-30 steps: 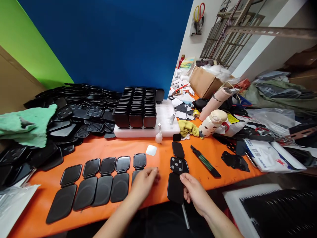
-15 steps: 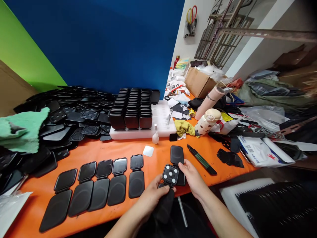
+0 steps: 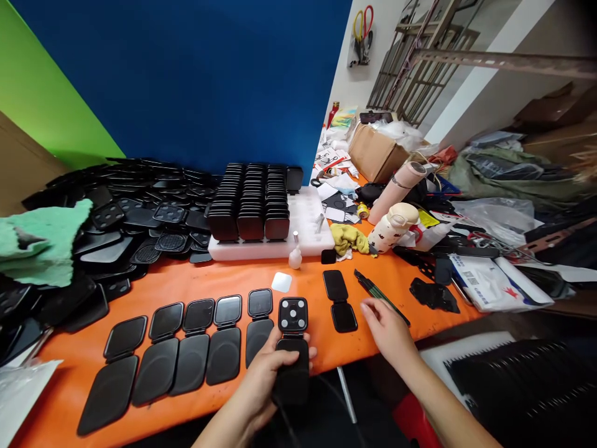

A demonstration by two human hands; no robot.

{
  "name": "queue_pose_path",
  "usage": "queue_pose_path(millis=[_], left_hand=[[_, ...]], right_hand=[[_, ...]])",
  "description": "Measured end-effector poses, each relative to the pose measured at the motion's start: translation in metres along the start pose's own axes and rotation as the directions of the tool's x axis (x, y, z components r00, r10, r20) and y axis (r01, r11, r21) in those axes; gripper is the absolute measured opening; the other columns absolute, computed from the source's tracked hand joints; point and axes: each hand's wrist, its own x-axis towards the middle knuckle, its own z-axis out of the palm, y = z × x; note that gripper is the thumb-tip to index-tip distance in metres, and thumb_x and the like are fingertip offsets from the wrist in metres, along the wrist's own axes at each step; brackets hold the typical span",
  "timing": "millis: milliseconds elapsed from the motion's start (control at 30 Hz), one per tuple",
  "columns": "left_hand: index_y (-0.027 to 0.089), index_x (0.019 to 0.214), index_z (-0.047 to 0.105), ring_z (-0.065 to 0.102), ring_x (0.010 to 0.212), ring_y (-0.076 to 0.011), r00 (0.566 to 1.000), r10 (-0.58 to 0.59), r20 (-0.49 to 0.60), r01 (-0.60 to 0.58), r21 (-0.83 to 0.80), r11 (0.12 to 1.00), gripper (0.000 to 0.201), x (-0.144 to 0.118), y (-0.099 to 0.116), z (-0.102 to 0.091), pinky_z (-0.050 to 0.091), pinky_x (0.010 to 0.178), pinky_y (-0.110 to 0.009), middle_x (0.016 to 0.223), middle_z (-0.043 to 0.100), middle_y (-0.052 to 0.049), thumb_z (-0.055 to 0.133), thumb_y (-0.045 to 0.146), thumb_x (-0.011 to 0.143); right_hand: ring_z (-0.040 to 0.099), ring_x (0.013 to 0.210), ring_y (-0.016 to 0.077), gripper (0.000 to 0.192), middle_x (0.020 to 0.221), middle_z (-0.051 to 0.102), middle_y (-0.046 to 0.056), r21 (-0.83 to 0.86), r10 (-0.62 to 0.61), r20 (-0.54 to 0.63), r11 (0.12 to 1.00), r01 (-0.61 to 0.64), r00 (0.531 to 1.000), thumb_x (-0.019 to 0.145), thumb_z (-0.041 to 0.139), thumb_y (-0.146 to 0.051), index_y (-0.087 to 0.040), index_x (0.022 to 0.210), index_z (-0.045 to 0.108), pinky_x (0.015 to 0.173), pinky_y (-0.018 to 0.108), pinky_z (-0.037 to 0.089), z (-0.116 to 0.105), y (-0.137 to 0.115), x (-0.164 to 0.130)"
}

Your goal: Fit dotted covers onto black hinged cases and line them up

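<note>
The hinged case (image 3: 293, 367) appears to be plastic, its lower panel smooth and matt; the five discs (image 3: 293, 313) on its upper part look smooth and metallic. In the row of cases (image 3: 186, 367), lower panels are matt; one upper square (image 3: 228, 310) is glossy. The table covering (image 3: 233, 274) resembles smooth vinyl with a soft sheen. The tray (image 3: 301, 214) looks like foam. The green cloth (image 3: 41, 242) is rough-textured. The rod (image 3: 346, 395) is bright metal; the carton (image 3: 377, 155), matt cardboard.

Bare forearms (image 3: 231, 415) angle in from below, the left grip (image 3: 265, 368) curled with its thumb (image 3: 285, 357) uppermost, the right grip (image 3: 392, 333) apart, fingers (image 3: 373, 311) loosely bent.
</note>
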Motion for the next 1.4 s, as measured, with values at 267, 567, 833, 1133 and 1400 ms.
queue_pose_path(millis=[267, 567, 833, 1133, 1400], left_hand=[[0.017, 0.096, 0.061, 0.062, 0.095, -0.0208, 0.996, -0.006, 0.089, 0.012, -0.065, 0.998, 0.04, 0.002, 0.002, 0.007, 0.049, 0.081, -0.031, 0.099, 0.065, -0.006, 0.053, 0.0, 0.061], [0.019, 0.099, 0.06, 0.06, 0.094, -0.0219, 0.992, -0.028, 0.121, 0.037, -0.078, 0.996, 0.044, -0.01, 0.0, -0.003, 0.05, 0.077, -0.039, 0.106, 0.06, -0.006, 0.047, -0.001, 0.062], [0.02, 0.098, 0.061, 0.055, 0.103, -0.0243, 0.994, -0.003, 0.107, 0.002, 0.009, 1.0, 0.044, -0.013, -0.003, -0.005, 0.047, 0.084, -0.042, 0.106, 0.058, -0.005, 0.048, -0.001, 0.06], [0.024, 0.113, 0.056, 0.052, 0.111, -0.026, 0.996, 0.016, 0.082, -0.036, 0.248, 0.968, 0.065, -0.008, -0.017, 0.001, 0.042, 0.091, -0.039, 0.105, 0.062, -0.004, 0.05, -0.002, 0.054], [0.02, 0.122, 0.054, 0.032, 0.129, -0.0237, 0.934, 0.347, 0.089, -0.344, 0.492, 0.8, 0.064, -0.004, -0.029, -0.003, 0.015, 0.111, -0.035, 0.13, 0.05, -0.004, 0.047, 0.0, 0.062]], right_hand=[[0.059, 0.074, 0.0199, 0.037, 0.082, 0.063, 0.005, -0.012, 0.12, 0.355, 0.992, -0.123, 0.927, 0.084, 0.043, -0.055, -0.022, 0.082, 0.06, 0.069, 0.03, 0.045, 0.04, 0.028, -0.105], [0.052, 0.053, 0.0159, 0.043, 0.059, 0.055, 0.0, 0.184, 0.146, 0.394, 0.955, -0.233, 0.908, 0.081, 0.043, -0.061, -0.021, 0.075, 0.058, 0.049, 0.025, 0.039, 0.055, 0.035, -0.092], [0.06, 0.075, 0.0184, 0.024, 0.084, 0.067, 0.001, -0.068, -0.149, 0.613, 0.969, 0.239, 0.776, 0.089, 0.043, -0.034, -0.027, 0.085, 0.065, 0.067, 0.026, 0.042, 0.016, -0.038, -0.075], [0.058, 0.071, 0.0181, 0.027, 0.08, 0.063, 0.004, -0.172, -0.266, 0.401, 0.918, 0.358, 0.877, 0.09, 0.039, -0.032, -0.024, 0.084, 0.065, 0.065, 0.027, 0.043, 0.041, -0.072, -0.049], [0.055, 0.062, 0.0168, 0.03, 0.074, 0.059, 0.004, -0.423, -0.29, 0.424, 0.774, 0.471, 0.858, 0.092, 0.034, -0.029, -0.021, 0.079, 0.061, 0.056, 0.027, 0.037, 0.044, -0.082, -0.051]])
